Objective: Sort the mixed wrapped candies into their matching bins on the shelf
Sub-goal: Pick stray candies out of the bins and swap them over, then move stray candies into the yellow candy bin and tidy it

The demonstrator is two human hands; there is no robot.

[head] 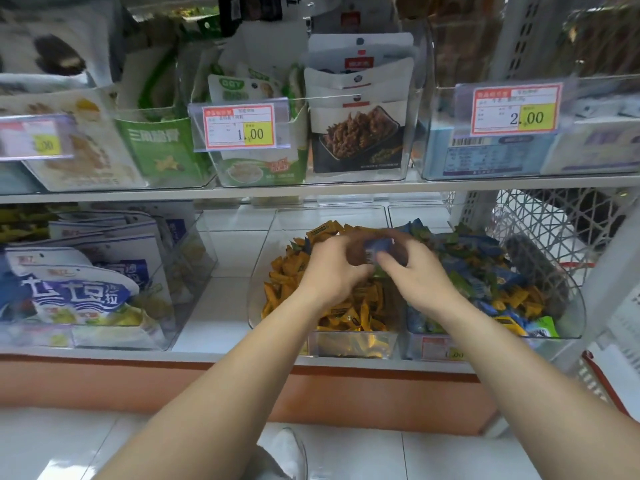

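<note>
Head view: a blue candy (378, 250) sits at centre frame, pinched between the curled fingertips of the left hand (330, 271) and right hand (417, 277), above the orange-candy bin (252, 299). The mixed, mostly blue bin (579, 306) lies just to its right, nearer the right hand. Blur hides the candy's long axis.

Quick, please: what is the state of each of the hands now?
Left hand: curled beside the blue candy; grip cannot be told.
Right hand: pinches the blue candy.
</note>
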